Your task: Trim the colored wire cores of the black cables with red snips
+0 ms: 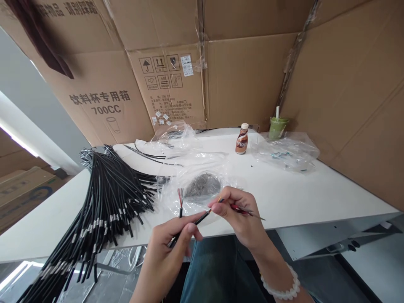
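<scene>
Two hands work low in the frame: left hand (172,244) pinches a black cable (189,227), right hand (238,214) fingers apparently pinching its coloured wire ends, needing fine alignment next.

Cable bundle (104,202) left of bottle (242,139).

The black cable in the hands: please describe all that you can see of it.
The black cable is thin, with a dark, rubber-like jacket. It slants up to the right over the table edge. The left hand pinches its lower part, beside a second cable that points up and ends in bare coloured wires. The right hand grips its stripped tip, where small coloured wires show, and also holds a thin metal tool.
</scene>
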A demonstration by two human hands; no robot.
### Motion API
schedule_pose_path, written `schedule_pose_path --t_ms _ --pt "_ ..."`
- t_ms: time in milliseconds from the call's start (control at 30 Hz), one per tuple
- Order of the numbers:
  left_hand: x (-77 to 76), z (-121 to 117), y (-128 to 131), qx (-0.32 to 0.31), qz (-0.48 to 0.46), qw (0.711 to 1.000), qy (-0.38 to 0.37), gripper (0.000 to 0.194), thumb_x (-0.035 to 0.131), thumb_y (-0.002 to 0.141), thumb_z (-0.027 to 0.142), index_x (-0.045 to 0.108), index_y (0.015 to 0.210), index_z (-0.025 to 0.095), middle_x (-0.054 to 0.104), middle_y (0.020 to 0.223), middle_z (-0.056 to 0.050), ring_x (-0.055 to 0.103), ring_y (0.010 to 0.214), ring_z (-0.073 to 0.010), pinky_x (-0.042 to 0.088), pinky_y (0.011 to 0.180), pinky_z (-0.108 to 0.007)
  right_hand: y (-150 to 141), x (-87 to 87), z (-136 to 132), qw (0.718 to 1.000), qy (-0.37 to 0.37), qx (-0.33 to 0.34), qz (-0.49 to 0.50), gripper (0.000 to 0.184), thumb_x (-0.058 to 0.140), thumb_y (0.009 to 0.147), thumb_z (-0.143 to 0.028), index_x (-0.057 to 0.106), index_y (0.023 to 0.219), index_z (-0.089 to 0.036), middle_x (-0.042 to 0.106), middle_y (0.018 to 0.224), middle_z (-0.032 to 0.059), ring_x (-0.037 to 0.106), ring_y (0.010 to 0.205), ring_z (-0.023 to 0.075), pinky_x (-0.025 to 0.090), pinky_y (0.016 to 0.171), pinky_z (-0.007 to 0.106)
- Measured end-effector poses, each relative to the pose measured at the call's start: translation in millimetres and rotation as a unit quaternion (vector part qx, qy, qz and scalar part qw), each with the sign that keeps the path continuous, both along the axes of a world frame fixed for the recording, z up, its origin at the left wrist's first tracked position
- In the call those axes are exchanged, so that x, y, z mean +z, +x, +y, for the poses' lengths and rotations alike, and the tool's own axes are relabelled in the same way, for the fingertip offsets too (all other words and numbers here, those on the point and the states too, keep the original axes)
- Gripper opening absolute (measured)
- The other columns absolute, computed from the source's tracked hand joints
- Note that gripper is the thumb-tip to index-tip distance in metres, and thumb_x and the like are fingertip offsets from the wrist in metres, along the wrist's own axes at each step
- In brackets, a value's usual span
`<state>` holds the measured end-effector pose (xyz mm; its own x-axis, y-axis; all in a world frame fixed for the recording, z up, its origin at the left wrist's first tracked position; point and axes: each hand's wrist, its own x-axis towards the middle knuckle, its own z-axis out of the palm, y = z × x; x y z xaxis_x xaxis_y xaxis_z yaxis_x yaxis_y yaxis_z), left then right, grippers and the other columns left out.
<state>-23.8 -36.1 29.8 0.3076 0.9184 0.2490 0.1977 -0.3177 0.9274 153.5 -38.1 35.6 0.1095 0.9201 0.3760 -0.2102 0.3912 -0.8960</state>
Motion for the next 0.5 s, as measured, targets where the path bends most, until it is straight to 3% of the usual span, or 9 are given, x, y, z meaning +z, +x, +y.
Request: schedule_pose_path --t_ms 100,167,233,300,400,500 --pt "13.8 7 -32 0.055 -0.029 0.998 0.018 0.029 0.064 0.089 0.044 0.075 0.111 0.029 0.078 0.09 -0.004 0.073 0.083 -0.0165 0.058 0.078 -0.022 4 17.9 -7 0.998 0.047 -0.046 -0.017 0.023 0.078 0.081 -0.039 0.07 0.069 -0.021 0.053 0.054 -0.0005 0.04 0.049 0.009 0.03 0.046 0.023" --pt "33.4 6 -60 0.16 -0.104 0.98 0.063 0.025 0.068 0.086 0.043 0.077 0.103 0.028 0.078 0.101 -0.003 0.073 0.091 -0.0175 0.059 0.081 -0.022 15 33.5 -15 0.989 0.109 -0.103 -0.003 0.02 0.08 0.08 -0.04 0.073 0.071 -0.024 0.056 0.056 0.0006 0.045 0.05 0.0099 0.03 0.046 0.025" --pt "58.3 -2 -86 0.263 -0.183 0.939 0.123 0.021 0.068 0.087 0.033 0.076 0.105 0.028 0.076 0.11 0.002 0.073 0.089 -0.0152 0.059 0.086 -0.024 32 48.1 -26 0.963 0.176 -0.197 0.043 0.022 0.085 0.073 -0.042 0.073 0.067 -0.025 0.053 0.053 0.0005 0.045 0.049 0.0094 0.029 0.047 0.028" --pt "83.4 -11 -107 0.361 -0.224 0.89 0.163 0.021 0.066 0.087 0.02 0.075 0.104 0.027 0.076 0.103 0.008 0.071 0.087 -0.0115 0.054 0.099 -0.03 50 58.3 -38 0.941 0.163 -0.275 0.113 0.021 0.085 0.071 -0.041 0.072 0.067 -0.025 0.045 0.05 0.0003 0.038 0.044 0.0066 0.02 0.047 0.032" --pt "112.5 -14 -129 0.386 -0.287 0.844 0.236 0.019 0.065 0.084 0.015 0.076 0.096 0.025 0.077 0.093 0.009 0.07 0.088 -0.0143 0.052 0.105 -0.041 66 65.4 -50 0.911 0.071 -0.354 0.201 0.016 0.071 0.08 -0.033 0.066 0.066 -0.029 0.014 0.048 -0.0037 0.013 0.044 0.0068 0.006 0.053 0.038" --pt "133.7 5 -148 0.338 -0.338 0.843 0.248 0.018 0.064 0.086 0.016 0.075 0.096 0.028 0.077 0.09 0.008 0.069 0.079 -0.0116 0.056 0.096 -0.022 67 70.5 -46 0.918 0.082 -0.317 0.225 0.013 0.067 0.082 -0.029 0.063 0.07 -0.026 0.007 0.052 -0.0051 0.003 0.049 0.0103 0.003 0.052 0.034"
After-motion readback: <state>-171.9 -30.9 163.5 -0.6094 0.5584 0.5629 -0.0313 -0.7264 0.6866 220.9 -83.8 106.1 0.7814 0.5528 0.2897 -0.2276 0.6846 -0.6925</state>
